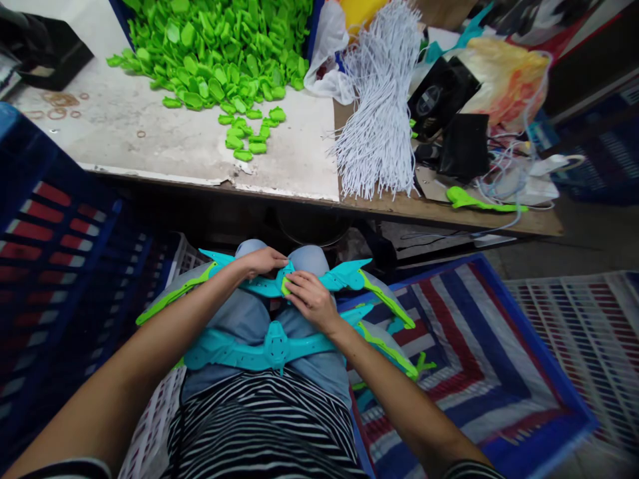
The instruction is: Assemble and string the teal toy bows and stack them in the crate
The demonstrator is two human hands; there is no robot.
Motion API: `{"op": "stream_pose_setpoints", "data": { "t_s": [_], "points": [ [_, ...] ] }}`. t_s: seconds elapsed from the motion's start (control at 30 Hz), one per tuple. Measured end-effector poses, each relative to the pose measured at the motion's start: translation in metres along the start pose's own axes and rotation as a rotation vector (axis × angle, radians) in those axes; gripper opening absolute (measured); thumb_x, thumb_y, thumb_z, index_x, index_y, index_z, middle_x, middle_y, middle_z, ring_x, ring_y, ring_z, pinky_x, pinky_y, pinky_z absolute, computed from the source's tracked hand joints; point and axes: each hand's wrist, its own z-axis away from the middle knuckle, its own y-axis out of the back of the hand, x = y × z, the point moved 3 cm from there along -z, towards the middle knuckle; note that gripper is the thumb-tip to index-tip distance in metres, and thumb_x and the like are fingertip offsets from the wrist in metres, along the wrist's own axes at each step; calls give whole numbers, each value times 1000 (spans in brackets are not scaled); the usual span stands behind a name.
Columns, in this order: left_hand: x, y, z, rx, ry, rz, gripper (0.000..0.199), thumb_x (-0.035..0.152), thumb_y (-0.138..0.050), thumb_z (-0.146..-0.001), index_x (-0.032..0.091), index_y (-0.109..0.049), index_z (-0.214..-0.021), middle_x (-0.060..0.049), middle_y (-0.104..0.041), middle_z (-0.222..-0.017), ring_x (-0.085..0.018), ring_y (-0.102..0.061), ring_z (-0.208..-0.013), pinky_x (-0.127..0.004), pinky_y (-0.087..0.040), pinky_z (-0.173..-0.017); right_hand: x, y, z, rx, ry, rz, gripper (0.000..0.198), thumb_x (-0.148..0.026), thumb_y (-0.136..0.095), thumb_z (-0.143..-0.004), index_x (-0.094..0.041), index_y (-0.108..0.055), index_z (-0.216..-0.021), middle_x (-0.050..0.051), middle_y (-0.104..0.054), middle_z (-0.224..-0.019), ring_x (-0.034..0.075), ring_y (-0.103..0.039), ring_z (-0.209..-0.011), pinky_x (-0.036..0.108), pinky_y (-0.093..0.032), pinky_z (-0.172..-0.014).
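Across my knees lies a turquoise plastic toy bow (344, 276) with lime-green limbs at both ends. My left hand (262, 261) grips it just left of its centre, fingertips bent over the upper edge. At the centre, my right hand (312, 299) holds a small green plastic piece (286, 285) against the bow, its fingers partly covering the piece. A second turquoise bow (277, 344) rests across my thighs nearer my body, its round middle showing several small holes. Neither hand touches this one.
Heaped green plastic pieces (214, 53) spill onto the white table top (164, 143). White cords (379, 106) lie beside them, then black boxes (442, 96) and cables. A blue crate (50, 266) stands left; a blue-rimmed crate (564, 399) with striped sheeting sits right.
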Motion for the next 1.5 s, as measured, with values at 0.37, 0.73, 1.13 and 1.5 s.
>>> {"op": "stream_pose_setpoints", "data": {
  "t_s": [0.37, 0.73, 1.13, 1.5],
  "points": [
    [1, -1, 5, -133, -95, -44, 42, 52, -70, -70, 13, -63, -82, 3, -49, -64, -10, -41, -58, -21, -31, -50, 16, 0, -1, -67, -237, -35, 20, -32, -62, -86, -23, -70, -102, 11, -61, -122, 25, -56, -113, 44, -48, -95],
    [6, -4, 2, -17, -341, -384, 30, 39, -58, -76, 11, -60, -87, 1, -50, -66, -12, -42, -62, -23, -33, -54, 47, -15, -8, -282, -722, -298, 76, -26, -81, -59, -24, -51, -130, 6, -68, -104, 22, -65, -93, 37, -52, -83],
    [-1, 1, 3, 19, -425, -511, 35, 34, -58, -81, 7, -60, -103, -5, -61, -80, -17, -52, -72, -25, -40, -64, 36, -19, -11, -340, -426, 14, 62, -35, -66, -79, -23, -45, -136, 12, -63, -118, 28, -60, -107, 47, -49, -90],
    [2, -14, 30, 302, -469, -659, 42, 27, -54, -87, 10, -49, -124, -17, -59, -115, -29, -55, -107, -40, -44, -92, 32, 22, -110, -348, -229, 214, 21, -33, -57, -87, -26, -69, -103, 4, -71, -86, 22, -65, -80, 30, -49, -69]
  ]
}}
